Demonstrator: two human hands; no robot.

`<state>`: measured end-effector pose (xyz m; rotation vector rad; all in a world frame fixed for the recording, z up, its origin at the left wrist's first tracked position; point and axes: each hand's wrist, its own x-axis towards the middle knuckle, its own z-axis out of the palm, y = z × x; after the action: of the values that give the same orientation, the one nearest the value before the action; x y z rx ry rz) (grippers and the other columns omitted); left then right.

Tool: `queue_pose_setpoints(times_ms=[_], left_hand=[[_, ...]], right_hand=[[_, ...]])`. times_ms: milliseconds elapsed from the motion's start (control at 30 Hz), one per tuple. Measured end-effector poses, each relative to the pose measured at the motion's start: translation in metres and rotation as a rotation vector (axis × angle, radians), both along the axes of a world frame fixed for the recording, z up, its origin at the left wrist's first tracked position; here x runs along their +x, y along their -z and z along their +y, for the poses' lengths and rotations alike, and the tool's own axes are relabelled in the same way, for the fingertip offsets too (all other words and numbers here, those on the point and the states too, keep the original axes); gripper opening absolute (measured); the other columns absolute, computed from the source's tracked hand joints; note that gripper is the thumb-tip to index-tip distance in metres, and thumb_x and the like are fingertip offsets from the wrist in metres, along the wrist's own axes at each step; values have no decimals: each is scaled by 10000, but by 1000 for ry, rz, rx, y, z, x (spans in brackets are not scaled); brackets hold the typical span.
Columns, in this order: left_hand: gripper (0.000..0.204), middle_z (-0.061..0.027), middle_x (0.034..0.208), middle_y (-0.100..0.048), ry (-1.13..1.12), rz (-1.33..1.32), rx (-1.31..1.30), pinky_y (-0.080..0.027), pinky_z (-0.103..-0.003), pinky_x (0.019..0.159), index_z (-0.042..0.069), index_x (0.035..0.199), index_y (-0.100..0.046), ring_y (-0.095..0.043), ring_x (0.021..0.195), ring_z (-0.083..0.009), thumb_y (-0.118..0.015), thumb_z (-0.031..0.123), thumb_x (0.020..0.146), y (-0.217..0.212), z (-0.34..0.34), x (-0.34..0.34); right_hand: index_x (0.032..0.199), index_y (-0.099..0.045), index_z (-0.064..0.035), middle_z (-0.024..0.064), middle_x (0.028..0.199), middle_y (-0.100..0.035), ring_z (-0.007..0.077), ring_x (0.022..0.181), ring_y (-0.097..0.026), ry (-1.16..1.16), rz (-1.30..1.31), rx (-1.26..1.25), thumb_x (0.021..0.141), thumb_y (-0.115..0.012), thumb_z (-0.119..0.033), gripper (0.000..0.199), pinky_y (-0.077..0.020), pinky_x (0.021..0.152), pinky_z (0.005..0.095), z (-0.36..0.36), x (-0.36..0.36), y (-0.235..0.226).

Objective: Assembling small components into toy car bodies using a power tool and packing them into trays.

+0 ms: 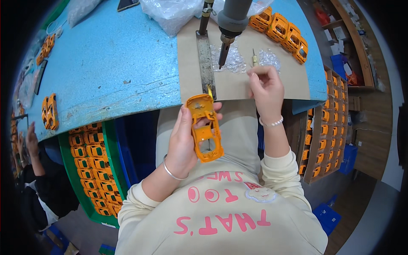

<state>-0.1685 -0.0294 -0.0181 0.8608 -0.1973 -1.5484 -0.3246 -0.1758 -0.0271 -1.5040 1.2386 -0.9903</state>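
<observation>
Orange toy car shell (206, 127) in left hand (182, 144), off table edge (127, 100), right hand (265, 87) on cardboard mat (289, 80)

Orange toy car shell (205, 127), blue table (114, 63), beige mat (238, 85).

Two clear plastic bags (170, 12) lie at the far edge of the blue table (106, 63), another (80, 8) at its far left. A dark, flat screen device (127, 4) rests between them.

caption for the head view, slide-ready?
Left hand holds an orange toy car shell; right hand reaches toward clear small parts under a hanging screwdriver.
</observation>
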Motion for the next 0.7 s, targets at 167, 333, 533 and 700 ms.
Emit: queue_pose_setpoints(times_ms=[167,333,533,700], left_hand=[[505,-133,1311,-535,20,55,-23,-539,-341,843,61,1354,-384,-567,1122,-199,-229,437,1055,-10,-11,-10],[536,-155,1327,-537,93,-41,-63,-543,-359,852,51,1352,-393,-596,1108,-223,-212,453,1048,-12,-6,-9],[462,-151,1189,-615,-4,-792,-628,-547,-331,763,54,1227,-455,-660,946,-243,-513,437,975,6,5,2],[461,-168,1096,-644,154,-1396,-997,-541,-331,707,53,1128,-502,-663,856,-269,-659,395,862,-9,-3,34]], right_hand=[[886,-623,4,88,874,-626,121,645,-596,-128,-188,170,857,-604,55,62,-481,495,239,43,4,-15],[886,-653,24,77,890,-623,113,671,-607,-306,356,-718,827,-596,123,128,-484,526,212,48,-4,-12],[899,-677,24,107,897,-614,136,671,-614,-217,-161,23,743,-629,159,212,-493,552,216,70,-6,-54],[945,-694,13,74,927,-612,110,792,-606,-565,-54,25,755,-665,105,214,-491,621,228,76,-21,-80]])
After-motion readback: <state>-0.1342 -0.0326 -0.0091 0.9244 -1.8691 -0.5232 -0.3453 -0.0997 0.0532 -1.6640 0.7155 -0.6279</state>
